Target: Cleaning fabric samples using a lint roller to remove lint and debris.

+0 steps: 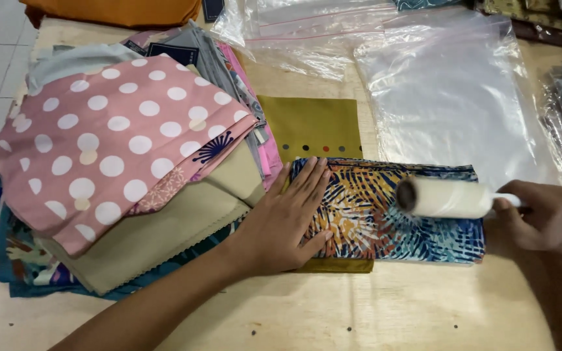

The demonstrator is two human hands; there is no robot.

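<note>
A folded cloth with a blue, orange and yellow leaf print (417, 234) lies on the wooden table (372, 312). My left hand (287, 218) rests flat on its left end, fingers spread. My right hand (541, 218) grips the handle of a white lint roller (443, 197), whose roll sits on the cloth's upper right part. An olive-green folded cloth (310, 127) lies beneath and behind the printed one.
A tall pile of folded fabrics stands at the left, topped by a pink cloth with white dots (112, 136). Clear plastic bags (450, 91) lie at the back and right. An orange cloth (118, 10) sits at the far edge.
</note>
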